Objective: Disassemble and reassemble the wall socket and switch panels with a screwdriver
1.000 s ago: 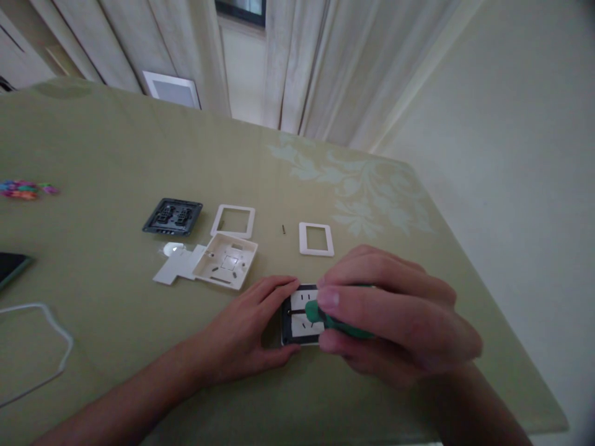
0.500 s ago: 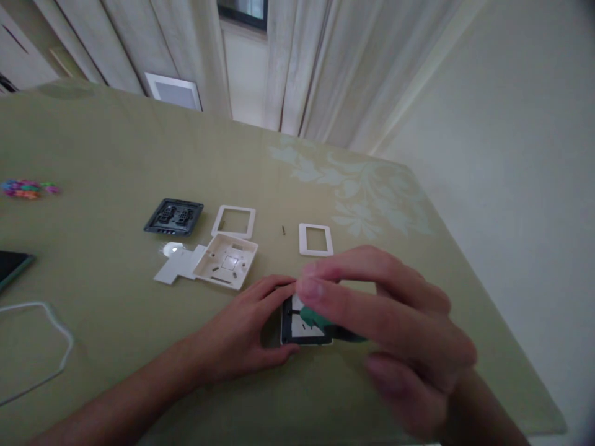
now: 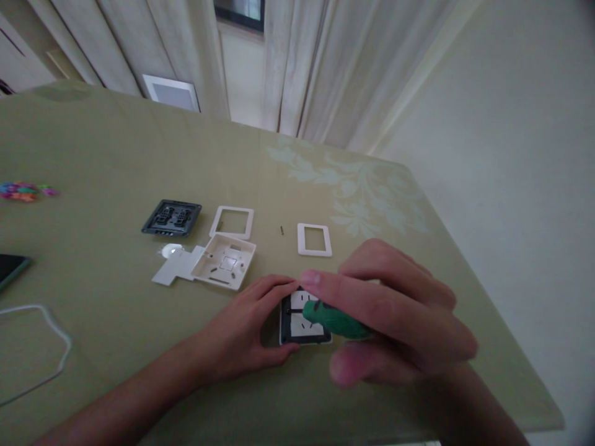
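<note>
My left hand (image 3: 246, 328) rests on the table, its fingers and thumb bracing a wall socket (image 3: 304, 331) from the left side. The socket lies face up, with a white slotted face inside a dark frame. In my right hand (image 3: 404, 322) is a green-handled screwdriver (image 3: 337, 319), held above the socket. Its thin shaft points left, and the tip is at the left part of the dark frame; a screw under it cannot be made out. My right index finger lies along the handle and the thumb sits lower, apart from it.
Beyond my hands lie a white cover frame (image 3: 302, 240), a small screw (image 3: 281, 230), another white frame (image 3: 214, 226) and a white mounting box (image 3: 223, 272). White plates (image 3: 174, 269) and a dark switch panel (image 3: 171, 218) are farther left. A white cable (image 3: 58, 334) curves at the left.
My right hand's fingers have shifted around the screwdriver handle, the thumb now spread out lower, and more of the green handle shows. My left hand keeps its place at the socket.
</note>
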Available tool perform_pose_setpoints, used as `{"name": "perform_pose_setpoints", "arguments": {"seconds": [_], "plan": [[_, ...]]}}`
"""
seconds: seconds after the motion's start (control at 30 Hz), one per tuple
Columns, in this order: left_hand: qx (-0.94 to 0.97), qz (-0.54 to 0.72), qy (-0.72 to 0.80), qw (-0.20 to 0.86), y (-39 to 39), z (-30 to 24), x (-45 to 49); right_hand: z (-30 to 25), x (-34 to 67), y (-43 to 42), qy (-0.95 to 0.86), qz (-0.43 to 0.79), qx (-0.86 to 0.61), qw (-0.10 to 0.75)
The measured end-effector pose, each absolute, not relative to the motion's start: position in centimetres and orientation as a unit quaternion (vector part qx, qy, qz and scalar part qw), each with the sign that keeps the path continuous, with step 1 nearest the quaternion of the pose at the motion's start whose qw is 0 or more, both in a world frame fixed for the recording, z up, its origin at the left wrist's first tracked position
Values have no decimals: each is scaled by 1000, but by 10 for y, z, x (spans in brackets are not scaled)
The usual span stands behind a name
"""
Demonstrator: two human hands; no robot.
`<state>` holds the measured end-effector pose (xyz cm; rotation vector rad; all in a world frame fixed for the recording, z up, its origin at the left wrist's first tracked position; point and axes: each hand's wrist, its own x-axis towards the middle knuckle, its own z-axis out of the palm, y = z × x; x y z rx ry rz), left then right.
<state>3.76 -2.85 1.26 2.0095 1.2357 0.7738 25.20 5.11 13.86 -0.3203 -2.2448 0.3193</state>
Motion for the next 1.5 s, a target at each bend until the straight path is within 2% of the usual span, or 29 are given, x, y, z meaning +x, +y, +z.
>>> {"name": "perform_pose_setpoints", "arguments": {"seconds": [0.1,0.23,0.37,0.5,0.67,0.8,0.9,1.03,1.17,1.33,1.4,1.5], "plan": [[777,283,457,326,-29,10,36,139,252,51,-896,162,-132,392],[778,286,452,330,-30,10,35,135,251,58,-892,77,-95,436],[782,273,457,323,-29,13,36,134,251,62,-899,125,-92,410],[777,275,456,337,-29,16,37,136,252,60,-888,44,-101,446],[775,277,462,331,-30,12,36,141,255,55,-906,113,-103,394],[780,265,461,331,-29,9,35,142,257,55,-906,58,-123,400],[779,278,464,319,-29,9,35,142,256,56,-913,98,-105,382],[773,293,463,319,-30,8,35,142,257,56,-905,51,-123,403],[778,284,466,311,-30,6,35,143,258,53,-914,94,-116,379],[774,285,462,325,-29,7,36,143,257,52,-904,58,-131,403],[776,281,464,321,-30,7,36,144,257,51,-907,85,-120,394],[776,282,465,320,-30,6,35,145,259,49,-914,48,-136,380]]}}
